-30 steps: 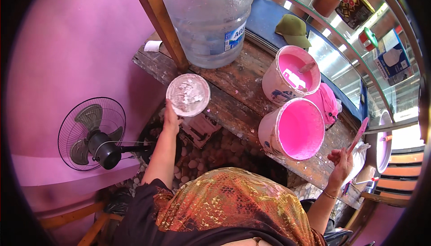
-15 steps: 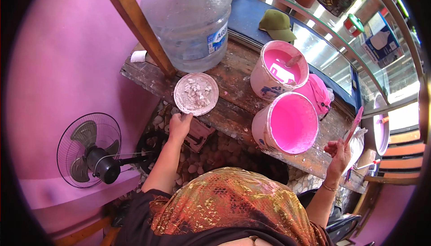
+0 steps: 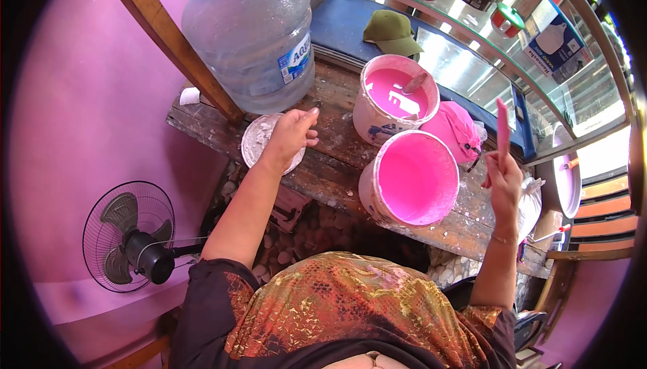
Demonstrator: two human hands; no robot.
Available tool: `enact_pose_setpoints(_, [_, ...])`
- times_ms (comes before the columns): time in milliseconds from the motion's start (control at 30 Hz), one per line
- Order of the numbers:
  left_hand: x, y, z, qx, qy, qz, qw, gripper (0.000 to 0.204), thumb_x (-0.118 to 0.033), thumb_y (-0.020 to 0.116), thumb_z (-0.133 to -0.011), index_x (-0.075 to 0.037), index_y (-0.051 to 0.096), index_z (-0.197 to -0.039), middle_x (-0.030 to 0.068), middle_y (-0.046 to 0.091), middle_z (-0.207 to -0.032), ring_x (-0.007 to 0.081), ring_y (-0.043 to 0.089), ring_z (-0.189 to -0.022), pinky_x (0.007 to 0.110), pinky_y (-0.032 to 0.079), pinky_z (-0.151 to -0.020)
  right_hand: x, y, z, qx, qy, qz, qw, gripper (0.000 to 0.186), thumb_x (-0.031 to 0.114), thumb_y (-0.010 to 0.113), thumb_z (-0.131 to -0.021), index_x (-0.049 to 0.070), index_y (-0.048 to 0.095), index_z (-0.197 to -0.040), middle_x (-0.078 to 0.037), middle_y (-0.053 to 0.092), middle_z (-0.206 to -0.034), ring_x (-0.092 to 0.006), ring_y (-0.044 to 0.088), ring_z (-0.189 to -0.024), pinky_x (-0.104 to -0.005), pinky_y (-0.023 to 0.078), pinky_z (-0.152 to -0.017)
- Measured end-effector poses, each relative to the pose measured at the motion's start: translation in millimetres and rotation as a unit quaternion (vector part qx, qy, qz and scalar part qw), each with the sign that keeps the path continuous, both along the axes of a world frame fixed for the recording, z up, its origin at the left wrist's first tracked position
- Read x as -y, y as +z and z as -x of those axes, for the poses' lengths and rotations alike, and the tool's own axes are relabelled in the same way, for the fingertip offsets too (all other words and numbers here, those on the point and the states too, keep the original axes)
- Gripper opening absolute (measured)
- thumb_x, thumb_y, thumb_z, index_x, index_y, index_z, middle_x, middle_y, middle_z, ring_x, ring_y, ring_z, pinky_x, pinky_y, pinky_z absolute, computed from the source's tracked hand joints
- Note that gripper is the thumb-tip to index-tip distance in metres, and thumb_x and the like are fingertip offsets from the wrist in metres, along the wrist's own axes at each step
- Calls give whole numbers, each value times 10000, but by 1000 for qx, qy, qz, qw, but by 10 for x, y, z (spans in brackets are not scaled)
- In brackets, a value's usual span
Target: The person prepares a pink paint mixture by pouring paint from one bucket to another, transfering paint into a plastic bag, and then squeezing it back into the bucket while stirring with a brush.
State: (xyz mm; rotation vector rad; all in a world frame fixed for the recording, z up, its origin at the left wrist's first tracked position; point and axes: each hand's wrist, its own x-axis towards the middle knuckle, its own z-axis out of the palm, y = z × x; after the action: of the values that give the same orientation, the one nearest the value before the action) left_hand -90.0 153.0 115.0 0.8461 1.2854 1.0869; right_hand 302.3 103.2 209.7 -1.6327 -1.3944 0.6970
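Observation:
My left hand (image 3: 292, 138) is over a whitish, paint-crusted round lid (image 3: 255, 141) with pale flakes on it, covering its right part. The fingers are loosely bent and apart, with nothing seen in them. My right hand (image 3: 504, 179) grips a flat pink paint-coated stick (image 3: 503, 125), held upright right of the buckets. Between my hands stands a near bucket (image 3: 416, 179), its inside coated bright pink. Behind it is another bucket (image 3: 384, 123) with pink paint and a paint-smeared stick (image 3: 414, 84) leaning in it.
A large clear water jug (image 3: 253, 39) stands by a wooden post (image 3: 168, 35) on the worn wooden table (image 3: 323, 187). A pink cloth bundle (image 3: 455, 133), a green cap (image 3: 393, 32) and a glass case (image 3: 458, 22) are beyond. A fan (image 3: 131, 234) is at left.
My left hand has let go of the lid's near edge and risen over it, up and right. My right hand has raised the pink stick more upright. The view has shifted slightly.

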Motion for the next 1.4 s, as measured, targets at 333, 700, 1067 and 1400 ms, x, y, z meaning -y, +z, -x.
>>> enact_pose_setpoints(333, [-540, 339, -912, -25, -61, 79, 995, 694, -463, 594, -887, 78, 400, -1277, 272, 308, -1390, 380, 469, -1170, 439, 541, -793, -1672, -68, 283, 306, 105, 17, 946, 486, 459, 617, -819, -24, 653, -781, -245, 625, -752, -410, 599, -711, -448, 458, -656])
enact_pose_setpoints(700, [-729, 283, -1161, 6, 42, 97, 994, 374, -116, 561, -806, 154, 494, -1056, 276, 576, -1033, 389, 651, -826, 519, 586, -646, -2252, -774, 416, 316, 170, 45, 932, 367, 338, 644, -789, -28, 655, -761, -232, 636, -735, -374, 633, -723, -427, 478, -665])
enact_pose_setpoints(1067, [-757, 155, -1062, -87, 113, 56, 988, 423, -11, 575, -775, 124, 402, -1137, 267, 528, -1074, 360, 648, -855, 465, 592, -553, -2233, -786, 637, 229, 186, -140, 945, 244, 229, 638, -793, -5, 613, -731, -198, 566, -621, -330, 529, -551, -407, 437, -583])
enact_pose_setpoints(1400, [-395, 604, -936, -226, 171, -34, 958, 319, -64, 677, -718, 74, 500, -945, 204, 607, -915, 291, 649, -803, 389, 546, -639, -1897, -137, 819, 115, 214, -164, 956, 232, 206, 625, -851, -9, 610, -763, -185, 566, -625, -279, 545, -543, -382, 423, -553])
